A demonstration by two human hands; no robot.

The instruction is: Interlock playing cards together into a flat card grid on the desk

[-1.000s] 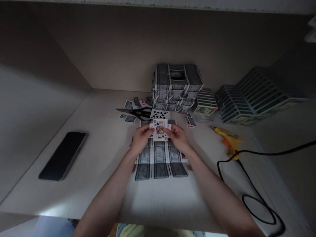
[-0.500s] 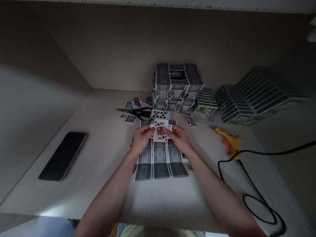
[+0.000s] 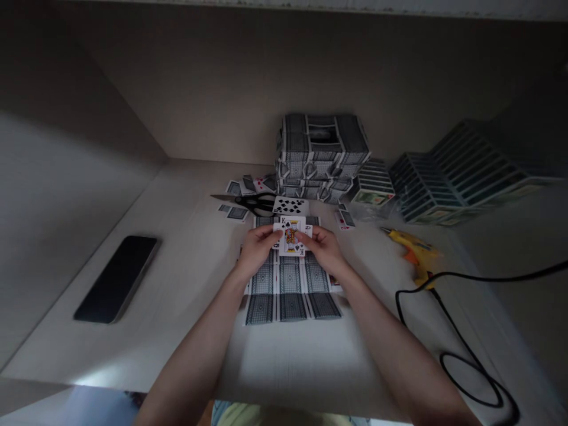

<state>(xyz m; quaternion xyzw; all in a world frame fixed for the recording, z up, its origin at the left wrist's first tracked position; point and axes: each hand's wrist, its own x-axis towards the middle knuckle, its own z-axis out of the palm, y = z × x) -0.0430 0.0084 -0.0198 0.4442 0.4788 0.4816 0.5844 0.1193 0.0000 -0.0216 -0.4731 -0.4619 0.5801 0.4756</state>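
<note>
My left hand (image 3: 257, 248) and my right hand (image 3: 323, 248) pinch a face-up king of spades card (image 3: 293, 235) between them, one hand on each side edge. The card is held just above a flat sheet of joined face-down cards (image 3: 290, 290) lying on the pale table (image 3: 186, 296). Another face-up card shows a Q at the king's right edge, mostly covered. A face-up spade number card (image 3: 290, 206) lies just beyond the king.
Black scissors (image 3: 251, 202) and small card scraps lie at the back left. A box built of cards (image 3: 322, 151) stands behind, with rows of card packs (image 3: 448, 177) to the right. A yellow glue gun (image 3: 415, 254) with black cord (image 3: 461, 361) lies right. A dark phone (image 3: 118, 278) lies left.
Both hands kept their pinch on the king card and barely shifted. The view has drifted slightly.
</note>
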